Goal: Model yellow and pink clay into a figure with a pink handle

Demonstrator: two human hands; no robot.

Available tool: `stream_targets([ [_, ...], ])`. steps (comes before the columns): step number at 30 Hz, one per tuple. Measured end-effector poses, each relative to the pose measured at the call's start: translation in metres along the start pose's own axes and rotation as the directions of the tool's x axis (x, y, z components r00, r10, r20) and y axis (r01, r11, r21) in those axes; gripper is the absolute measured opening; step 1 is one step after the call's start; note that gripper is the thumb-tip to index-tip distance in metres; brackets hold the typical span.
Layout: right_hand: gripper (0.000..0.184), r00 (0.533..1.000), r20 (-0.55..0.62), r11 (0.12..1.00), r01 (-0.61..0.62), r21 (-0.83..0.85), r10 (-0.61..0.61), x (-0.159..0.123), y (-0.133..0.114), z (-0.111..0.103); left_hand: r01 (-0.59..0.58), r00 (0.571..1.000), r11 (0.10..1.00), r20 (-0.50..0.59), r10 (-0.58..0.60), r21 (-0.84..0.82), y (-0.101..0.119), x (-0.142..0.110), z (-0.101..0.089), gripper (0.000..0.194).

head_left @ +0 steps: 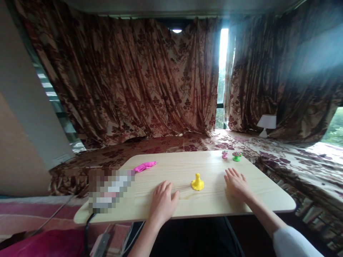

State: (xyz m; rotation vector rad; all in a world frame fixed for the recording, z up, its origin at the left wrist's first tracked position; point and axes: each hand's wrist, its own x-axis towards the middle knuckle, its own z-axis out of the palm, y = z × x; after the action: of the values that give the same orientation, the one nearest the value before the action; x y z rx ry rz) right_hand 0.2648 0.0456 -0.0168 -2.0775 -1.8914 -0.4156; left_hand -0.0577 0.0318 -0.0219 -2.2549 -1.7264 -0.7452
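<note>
Both hands rest on a pale wooden tabletop [184,164], holding nothing. My left hand [164,200] lies palm down near the front edge, its fingers stretched forward and the thumb apart. Over on the right, my right hand [236,184] is also palm down with its fingers extended. Between them stands a small yellow figure [197,182], apparently of modelling clay, with a wide, wavy base and a narrow upright top. Neither hand touches it. Beyond my right hand are a small pink piece [224,154] and a green piece [237,156] with a pink, dotted top.
A bright pink soft lump or pouch [145,166] lies at the table's back left. In front of it a blurred-out object [111,191] covers the left side, with a black cable [86,232] below. A white lamp [265,125] stands on the window ledge before patterned curtains [150,78].
</note>
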Motion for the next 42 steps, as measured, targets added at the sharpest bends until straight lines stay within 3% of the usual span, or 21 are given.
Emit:
stream_targets([
  [5, 0.035, 0.992, -0.015, 0.992, 0.127, 0.012, -0.127, -0.045, -0.022, -0.003, 0.001, 1.0, 1.0, -0.002, -0.001, -0.005, 0.001, 0.0, 0.002, 0.037],
  [8, 0.034, 0.99, -0.02, 0.989, 0.143, 0.023, -0.143, -0.031, -0.045, -0.002, -0.003, 1.0, 1.0, 0.003, 0.003, -0.003, 0.002, 0.001, 0.001, 0.039],
  [11, 0.034, 0.996, -0.018, 0.996, 0.084, 0.024, -0.083, 0.004, -0.052, 0.0, -0.008, 1.0, 1.0, 0.002, 0.008, 0.002, 0.003, 0.002, 0.0, 0.041],
  [16, 0.033, 0.999, 0.009, 0.999, -0.031, 0.016, 0.031, 0.043, -0.019, 0.0, -0.016, 1.0, 1.0, -0.004, 0.016, 0.004, 0.001, 0.001, -0.002, 0.041],
  [19, 0.033, 0.999, 0.012, 0.999, -0.052, 0.009, 0.052, 0.026, 0.007, -0.003, -0.013, 1.0, 1.0, -0.01, 0.013, 0.004, 0.0, 0.0, -0.002, 0.038],
  [22, 0.034, 1.0, -0.004, 1.0, 0.014, 0.016, -0.014, -0.015, 0.017, -0.007, -0.013, 1.0, 1.0, -0.015, 0.013, 0.002, 0.0, 0.0, 0.001, 0.034],
  [25, 0.038, 0.992, -0.009, 0.991, 0.125, 0.036, -0.125, -0.049, 0.004, -0.01, -0.009, 1.0, 1.0, -0.022, 0.009, 0.006, 0.0, 0.0, 0.003, 0.033],
  [27, 0.039, 0.984, -0.012, 0.982, 0.18, 0.047, -0.18, -0.055, -0.015, -0.01, -0.011, 1.0, 1.0, -0.023, 0.011, 0.008, 0.0, 0.001, 0.004, 0.032],
  [31, 0.034, 0.978, -0.016, 0.976, 0.211, 0.053, -0.21, -0.027, -0.053, -0.005, -0.023, 1.0, 1.0, -0.019, 0.023, 0.01, 0.001, 0.001, 0.003, 0.032],
  [34, 0.033, 0.988, -0.007, 0.987, 0.151, 0.046, -0.151, 0.011, -0.062, -0.002, -0.014, 1.0, 1.0, -0.018, 0.014, 0.012, 0.0, 0.001, 0.003, 0.033],
  [38, 0.034, 0.999, 0.031, 0.999, 0.041, 0.033, -0.042, 0.043, -0.033, -0.002, -0.018, 1.0, 1.0, -0.017, 0.018, 0.001, 0.0, 0.0, 0.001, 0.033],
  [42, 0.033, 0.999, 0.045, 0.999, 0.02, 0.03, -0.022, 0.024, 0.007, -0.008, -0.016, 1.0, 1.0, -0.022, 0.015, -0.014, 0.0, -0.001, -0.001, 0.032],
])
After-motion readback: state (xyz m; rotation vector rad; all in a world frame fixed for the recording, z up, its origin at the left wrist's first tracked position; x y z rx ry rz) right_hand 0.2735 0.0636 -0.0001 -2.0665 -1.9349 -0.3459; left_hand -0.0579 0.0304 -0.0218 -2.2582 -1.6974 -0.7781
